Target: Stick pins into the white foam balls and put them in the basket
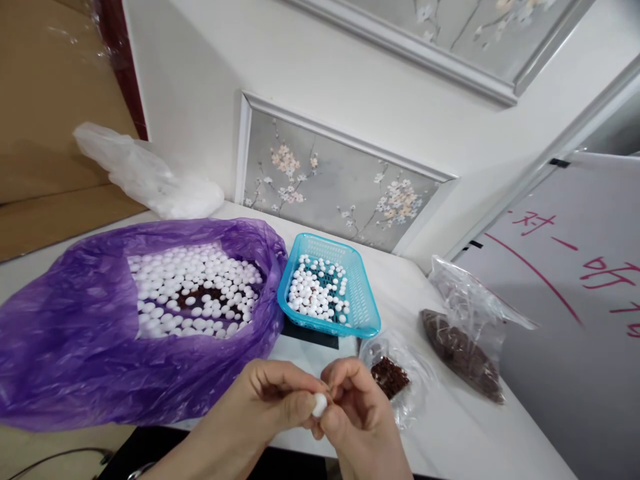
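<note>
Head view: left hand (pixel 273 400), right hand (pixel 363 417) pinch white ball (pixel 319 405) together; more balls (pixel 160 267) in purple bag (pixel 75 347), turquoise basket (pixel 359 287); finished share unclear

A framed flower picture (pixel 327 183) showed against the pale wall (pixel 200 73) behind the worktop (pixel 460 433), with a second framed picture (pixel 465 30) higher up. A whiteboard (pixel 555 373) with red handwriting (pixel 607 273) stood at the right; brown cardboard (pixel 53 113) filled the upper left, and a dark cable (pixel 55 455) curved below.
</note>
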A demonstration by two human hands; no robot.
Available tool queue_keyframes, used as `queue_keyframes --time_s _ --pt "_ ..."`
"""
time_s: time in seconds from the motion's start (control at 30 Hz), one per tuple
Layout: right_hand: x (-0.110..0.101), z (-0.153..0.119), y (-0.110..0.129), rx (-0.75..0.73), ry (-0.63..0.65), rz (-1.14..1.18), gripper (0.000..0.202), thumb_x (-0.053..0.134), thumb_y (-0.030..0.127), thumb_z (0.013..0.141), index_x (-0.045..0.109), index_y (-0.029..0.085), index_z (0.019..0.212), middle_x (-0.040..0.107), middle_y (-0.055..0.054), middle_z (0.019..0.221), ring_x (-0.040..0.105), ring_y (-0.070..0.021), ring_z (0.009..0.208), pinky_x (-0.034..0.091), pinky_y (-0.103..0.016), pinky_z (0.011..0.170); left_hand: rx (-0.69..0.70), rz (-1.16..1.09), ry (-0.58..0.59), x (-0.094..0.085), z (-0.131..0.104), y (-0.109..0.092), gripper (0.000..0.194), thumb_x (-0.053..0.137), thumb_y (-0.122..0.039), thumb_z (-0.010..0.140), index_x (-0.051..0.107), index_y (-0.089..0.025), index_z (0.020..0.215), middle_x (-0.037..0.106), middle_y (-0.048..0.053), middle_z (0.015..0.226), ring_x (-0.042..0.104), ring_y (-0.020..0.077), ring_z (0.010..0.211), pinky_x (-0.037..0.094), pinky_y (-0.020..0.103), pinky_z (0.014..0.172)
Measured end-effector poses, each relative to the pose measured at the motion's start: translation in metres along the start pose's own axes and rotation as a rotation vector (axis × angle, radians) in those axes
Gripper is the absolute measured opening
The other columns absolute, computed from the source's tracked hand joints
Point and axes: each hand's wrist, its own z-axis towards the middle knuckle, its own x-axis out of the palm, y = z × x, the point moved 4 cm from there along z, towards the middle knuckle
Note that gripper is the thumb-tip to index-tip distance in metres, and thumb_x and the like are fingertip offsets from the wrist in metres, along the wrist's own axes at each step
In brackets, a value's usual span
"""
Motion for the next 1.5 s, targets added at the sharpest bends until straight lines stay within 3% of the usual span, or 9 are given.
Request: queue_keyframes --time_s 0.23,0.5,0.83,0.97,1.1,1.3,1.5 --pt "0.000 -0.004 0.004 -0.036 0.000 -0.010 0.030 0.087 0.041 0.068 0.069 0.021 0.082 0.060 0.001 0.074 0.057 -0.0125 0.061 0.047 -0.026 0.058 0.015 0.024 0.037 0.006 -0.001 -0.007 0.020 0.087 -0.036 0.068 0.082 -0.017 0.068 0.069 0.003 0.063 0.056 0.0136 0.064 0.045 0.025 0.066" --pt "0.004 -0.004 0.004 -0.052 -0.051 -0.003 0.023 0.087 0.034 0.071 0.070 0.022 0.081 0.061 0.002 0.074 0.059 -0.0106 0.060 0.048 -0.023 0.056 0.082 0.079 -0.048 -0.002 -0.005 0.003 0.015 0.086 -0.035 0.069 0.082 -0.021 0.073 0.073 0.003 0.068 0.062 0.0156 0.069 0.048 0.026 0.069" --pt "0.005 -0.003 0.006 -0.088 -0.055 -0.129 0.019 0.081 0.034 0.078 0.067 0.022 0.083 0.060 0.004 0.076 0.058 -0.0078 0.060 0.049 -0.020 0.058 0.143 -0.028 -0.170 0.004 -0.010 0.005 0.010 0.087 -0.031 0.068 0.082 -0.023 0.071 0.074 0.002 0.065 0.063 0.0162 0.068 0.051 0.027 0.071" --pt "0.002 -0.002 0.005 -0.038 -0.080 -0.069 0.021 0.084 0.034 0.076 0.068 0.022 0.082 0.060 0.004 0.078 0.055 -0.0062 0.059 0.045 -0.017 0.055 0.049 -0.146 -0.126 0.007 -0.004 0.007 0.018 0.089 -0.034 0.065 0.081 -0.019 0.069 0.070 0.001 0.063 0.060 0.0129 0.066 0.050 0.023 0.069" --pt "0.005 -0.003 0.009 -0.013 -0.060 0.044 0.021 0.083 0.037 0.076 0.072 0.022 0.085 0.065 0.002 0.078 0.058 -0.0071 0.063 0.046 -0.019 0.059 -0.018 -0.199 -0.106 0.008 -0.004 0.008 0.021 0.085 -0.033 0.072 0.076 -0.015 0.067 0.067 0.001 0.067 0.060 0.0122 0.066 0.050 0.022 0.068" --pt "0.005 -0.005 0.010 0.014 -0.097 0.033 0.020 0.083 0.037 0.077 0.071 0.022 0.083 0.063 0.004 0.071 0.059 -0.0050 0.058 0.043 -0.015 0.053 -0.009 -0.162 -0.067 0.011 -0.006 0.006 0.026 0.081 -0.035 0.076 0.070 -0.015 0.064 0.063 0.001 0.066 0.058 0.0136 0.067 0.049 0.024 0.068" --pt "0.003 -0.004 0.006 0.012 -0.083 0.000 0.019 0.082 0.034 0.078 0.069 0.021 0.080 0.063 0.004 0.067 0.057 -0.0061 0.054 0.040 -0.017 0.051 0.007 -0.142 -0.069 0.016 -0.007 0.003 0.029 0.084 -0.037 0.071 0.071 -0.014 0.061 0.061 0.001 0.060 0.055 0.0119 0.062 0.046 0.022 0.063"
